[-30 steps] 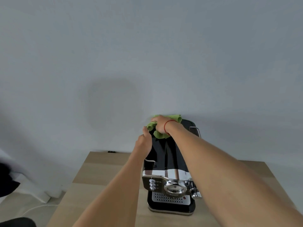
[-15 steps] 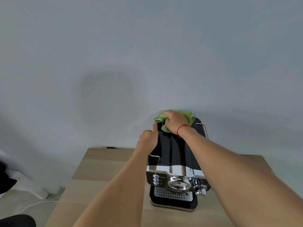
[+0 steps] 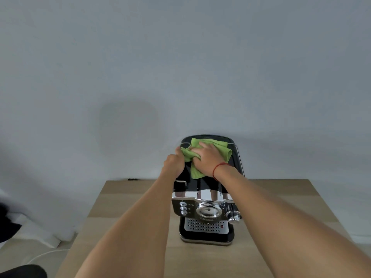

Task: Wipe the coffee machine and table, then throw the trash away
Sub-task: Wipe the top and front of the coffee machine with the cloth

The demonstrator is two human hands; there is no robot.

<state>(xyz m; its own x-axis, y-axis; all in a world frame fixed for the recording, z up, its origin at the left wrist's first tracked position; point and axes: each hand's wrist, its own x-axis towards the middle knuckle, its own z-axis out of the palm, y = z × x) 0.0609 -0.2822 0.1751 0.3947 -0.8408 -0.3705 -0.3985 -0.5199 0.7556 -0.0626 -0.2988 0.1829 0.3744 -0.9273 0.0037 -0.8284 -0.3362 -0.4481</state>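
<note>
A black and chrome coffee machine (image 3: 206,215) stands on a light wooden table (image 3: 128,217), its back against the wall. A green cloth (image 3: 220,149) lies spread on the machine's black top. My right hand (image 3: 206,159), with a red string at the wrist, presses down on the cloth with fingers bunching it. My left hand (image 3: 174,163) grips the left upper edge of the machine, its fingertips touching the cloth's left corner. No trash is visible.
A plain grey wall (image 3: 180,67) rises right behind the table. A white cable (image 3: 44,255) runs along the floor at lower left, beside a dark object (image 3: 22,271) and white fabric (image 3: 40,231).
My right hand has slid the cloth from the machine's rear left corner toward the middle and right of the top. The cloth is more spread out. My left hand stays on the left edge.
</note>
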